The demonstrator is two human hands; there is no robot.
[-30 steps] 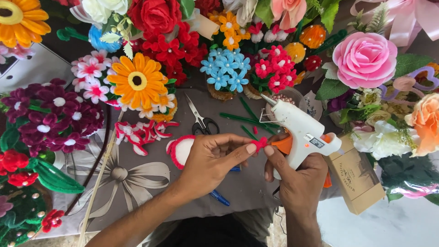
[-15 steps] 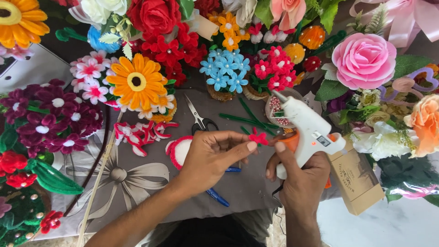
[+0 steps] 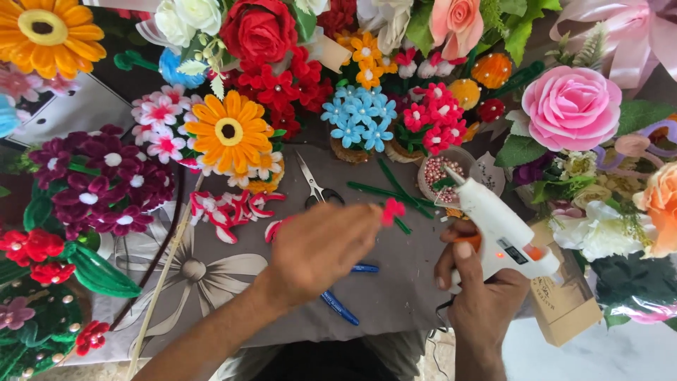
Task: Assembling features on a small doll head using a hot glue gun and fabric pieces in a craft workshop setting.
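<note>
Head view looks down on a grey cloth (image 3: pixel 395 289) ringed by craft flowers on three sides. Left hand (image 3: pixel 321 247) pinches a small red flower (image 3: pixel 393 209) between its fingertips near the cloth's middle. Right hand (image 3: pixel 479 289) is clamped on a white glue gun (image 3: pixel 501 229), whose nozzle points up-left, just beside the bead bowl (image 3: pixel 441 173). Scissors (image 3: pixel 315 185) lie behind the left hand; bare cloth shows only toward the near edge.

Blue pliers (image 3: pixel 338 305) partly under forearm
</note>
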